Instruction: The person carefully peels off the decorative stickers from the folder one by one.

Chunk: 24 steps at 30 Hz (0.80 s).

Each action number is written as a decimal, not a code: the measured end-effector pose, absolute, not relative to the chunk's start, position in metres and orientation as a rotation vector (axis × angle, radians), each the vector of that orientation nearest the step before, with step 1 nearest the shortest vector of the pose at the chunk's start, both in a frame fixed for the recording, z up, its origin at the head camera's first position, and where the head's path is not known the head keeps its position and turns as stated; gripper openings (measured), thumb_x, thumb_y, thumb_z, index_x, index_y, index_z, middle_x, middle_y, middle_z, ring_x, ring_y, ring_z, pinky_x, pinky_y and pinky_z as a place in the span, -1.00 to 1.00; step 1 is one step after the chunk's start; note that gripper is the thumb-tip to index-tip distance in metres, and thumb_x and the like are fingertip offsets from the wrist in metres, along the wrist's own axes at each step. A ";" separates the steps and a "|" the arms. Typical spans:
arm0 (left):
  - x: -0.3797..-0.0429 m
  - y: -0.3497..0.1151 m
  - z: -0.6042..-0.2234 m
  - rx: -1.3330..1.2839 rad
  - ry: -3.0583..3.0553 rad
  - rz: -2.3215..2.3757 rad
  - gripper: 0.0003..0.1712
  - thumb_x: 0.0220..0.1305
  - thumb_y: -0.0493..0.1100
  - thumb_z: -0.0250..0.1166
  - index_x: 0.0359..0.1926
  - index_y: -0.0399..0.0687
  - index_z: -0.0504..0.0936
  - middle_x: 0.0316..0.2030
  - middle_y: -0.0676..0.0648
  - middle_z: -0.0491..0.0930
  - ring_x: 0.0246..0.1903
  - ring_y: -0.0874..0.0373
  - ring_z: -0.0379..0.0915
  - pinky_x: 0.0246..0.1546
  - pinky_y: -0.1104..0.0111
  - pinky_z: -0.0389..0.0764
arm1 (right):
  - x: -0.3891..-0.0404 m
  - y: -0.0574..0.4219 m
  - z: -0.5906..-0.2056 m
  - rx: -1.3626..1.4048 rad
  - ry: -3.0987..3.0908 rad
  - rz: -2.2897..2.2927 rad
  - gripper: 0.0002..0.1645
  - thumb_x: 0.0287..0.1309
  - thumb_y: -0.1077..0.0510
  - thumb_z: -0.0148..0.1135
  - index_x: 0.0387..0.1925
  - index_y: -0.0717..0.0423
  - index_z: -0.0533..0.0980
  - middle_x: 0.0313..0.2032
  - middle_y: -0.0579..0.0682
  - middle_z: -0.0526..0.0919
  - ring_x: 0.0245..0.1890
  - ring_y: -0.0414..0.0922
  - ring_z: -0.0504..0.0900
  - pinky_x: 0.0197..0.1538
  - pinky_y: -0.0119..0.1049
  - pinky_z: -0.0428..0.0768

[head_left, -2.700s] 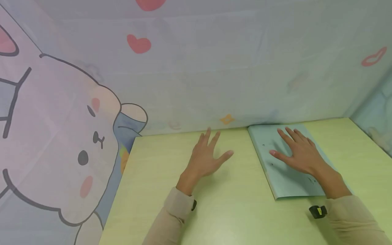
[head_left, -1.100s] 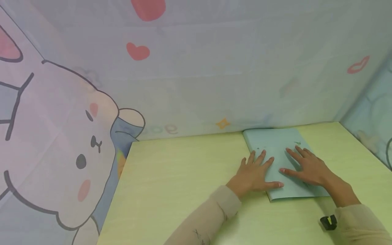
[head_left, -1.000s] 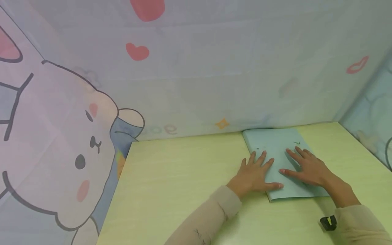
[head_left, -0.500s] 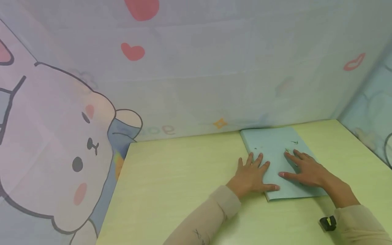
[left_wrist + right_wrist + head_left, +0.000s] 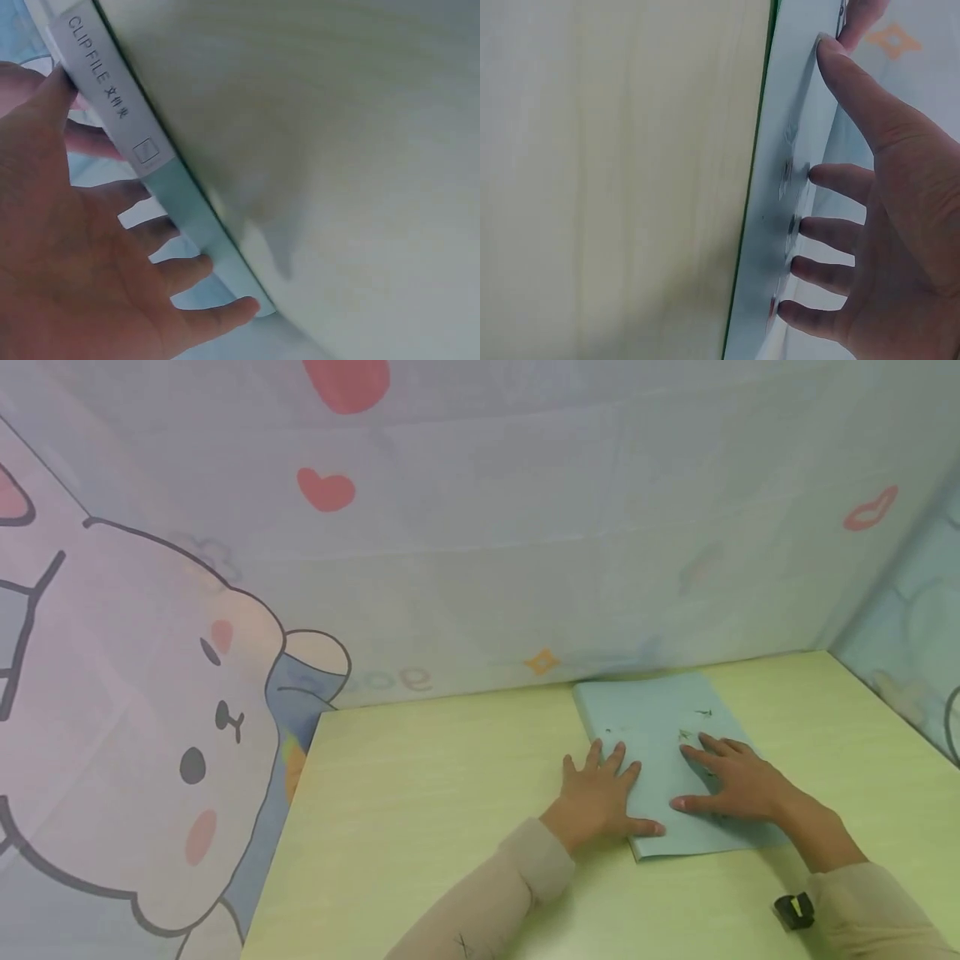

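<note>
A light blue-green clip file (image 5: 648,706) lies closed on the table, with small printed marks on its cover. My left hand (image 5: 596,797) rests along its left edge, fingers spread and thumb over the near corner. In the left wrist view the fingertips of that hand (image 5: 90,232) touch the file's spine (image 5: 161,169), which carries a white "CLIP FILE" label (image 5: 101,86). Towards the right side, my right hand (image 5: 742,781) lies with spread fingers on the cover. The right wrist view has its fingertips against the cover (image 5: 769,202), the hand (image 5: 911,217) gripping nothing.
The pale yellow-green table (image 5: 420,777) extends to the left of the file. A pale printed cloth (image 5: 480,543) with hearts hangs behind it, and a cartoon rabbit (image 5: 150,718) is on the left cloth. A small black strap piece (image 5: 795,910) shows by the right cuff.
My left hand has come from the bare table at the left onto the file's edge. Since then the file has shifted slightly left and nearer me, both hands moving along with it.
</note>
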<state>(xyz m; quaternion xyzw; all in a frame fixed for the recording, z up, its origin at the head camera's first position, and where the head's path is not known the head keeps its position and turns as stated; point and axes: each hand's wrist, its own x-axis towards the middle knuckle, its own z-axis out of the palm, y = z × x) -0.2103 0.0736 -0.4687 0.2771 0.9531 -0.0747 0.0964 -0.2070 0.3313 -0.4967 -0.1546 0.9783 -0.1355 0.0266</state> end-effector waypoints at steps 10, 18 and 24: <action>-0.200 0.058 -0.457 0.727 2.804 -0.394 0.22 0.02 0.83 0.12 0.65 0.50 0.21 0.64 0.18 0.09 0.62 -0.01 -0.01 0.44 -0.08 0.30 | -0.204 0.308 -0.497 -0.566 3.017 -0.427 0.24 0.03 -0.58 0.44 0.49 0.17 0.45 0.49 0.42 0.32 0.38 0.48 0.32 0.10 0.46 0.52; -0.190 0.037 -0.454 0.636 2.794 -0.449 0.27 -0.04 0.81 0.22 0.64 0.45 0.25 0.62 0.12 0.16 0.59 -0.08 0.06 0.42 -0.09 0.35 | -0.199 0.278 -0.495 -0.663 3.027 -0.398 0.25 -0.02 -0.61 0.44 0.48 0.12 0.47 0.49 0.37 0.35 0.38 0.46 0.35 0.07 0.43 0.56; -0.186 0.024 -0.447 0.565 2.801 -0.471 0.29 -0.14 0.74 0.39 0.59 0.36 0.36 0.53 0.06 0.30 0.50 -0.17 0.22 0.37 -0.07 0.41 | -0.197 0.250 -0.493 -0.702 3.038 -0.364 0.24 0.00 -0.63 0.41 0.50 0.09 0.46 0.49 0.33 0.37 0.37 0.41 0.39 0.07 0.42 0.56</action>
